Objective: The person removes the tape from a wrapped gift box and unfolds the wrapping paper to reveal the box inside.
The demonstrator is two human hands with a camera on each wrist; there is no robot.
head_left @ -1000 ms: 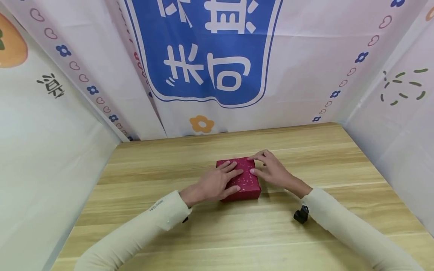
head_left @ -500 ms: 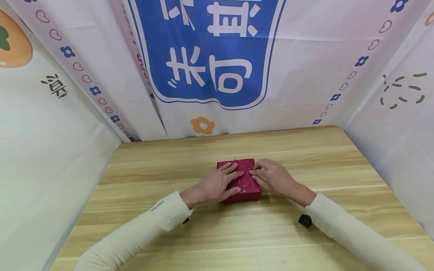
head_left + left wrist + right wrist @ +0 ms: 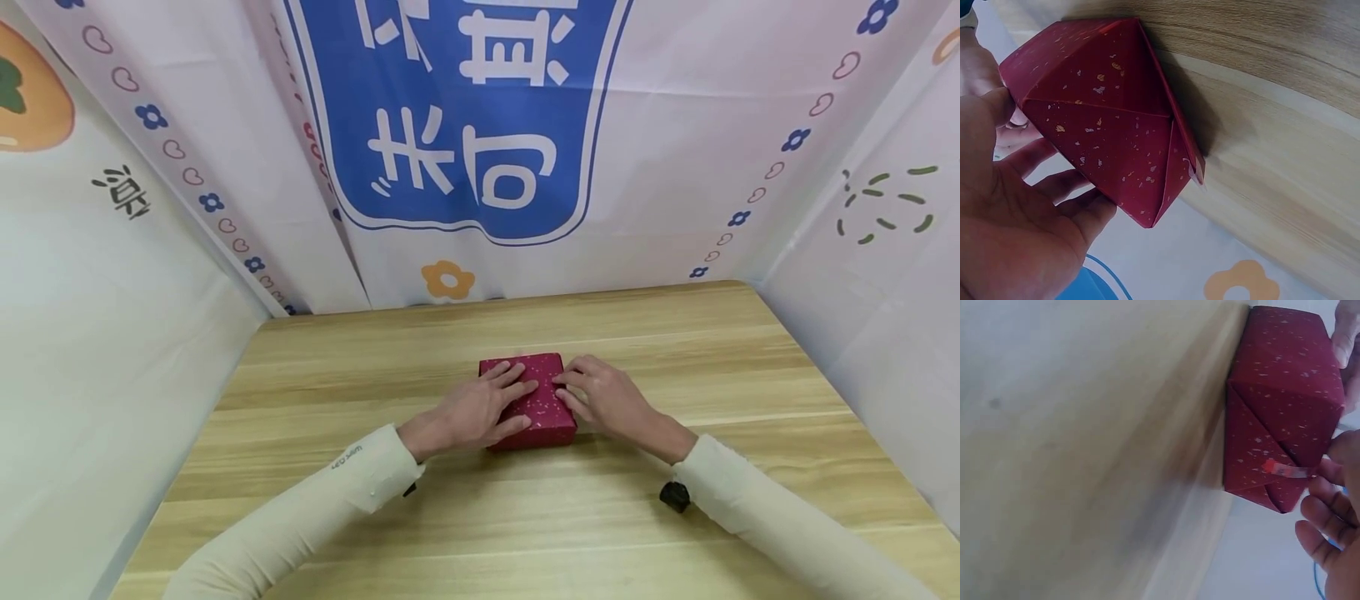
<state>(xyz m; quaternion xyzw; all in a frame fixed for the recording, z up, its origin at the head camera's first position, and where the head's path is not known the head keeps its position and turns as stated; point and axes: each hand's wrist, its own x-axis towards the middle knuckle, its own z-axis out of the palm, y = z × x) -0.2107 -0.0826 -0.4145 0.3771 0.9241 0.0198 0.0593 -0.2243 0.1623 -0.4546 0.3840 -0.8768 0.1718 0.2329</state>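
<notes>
A box wrapped in dark red, gold-and-silver-flecked paper (image 3: 553, 417) sits on the wooden table. My left hand (image 3: 480, 407) lies across its top with fingers spread; in the left wrist view those fingertips reach the far top edge. At the box's right edge is my right hand (image 3: 613, 402), thumb and forefinger drawn together. Folded paper flaps show on the box end in the right wrist view, crossed by a short strip of clear tape (image 3: 1290, 470) with a red end. The right thumb and forefinger pinch the strip's upper end. Another bit of clear tape (image 3: 1196, 174) sticks out at the opposite end.
The wood-grain table (image 3: 360, 533) meets a white printed cloth wall (image 3: 660, 192) behind, with more cloth at both sides. A small black device (image 3: 675, 497) hangs under the right sleeve cuff.
My right hand's thumb and forefinger, apart at the box's right edge a second ago, have come together there and shifted slightly toward me. The left hand stays on the box top.
</notes>
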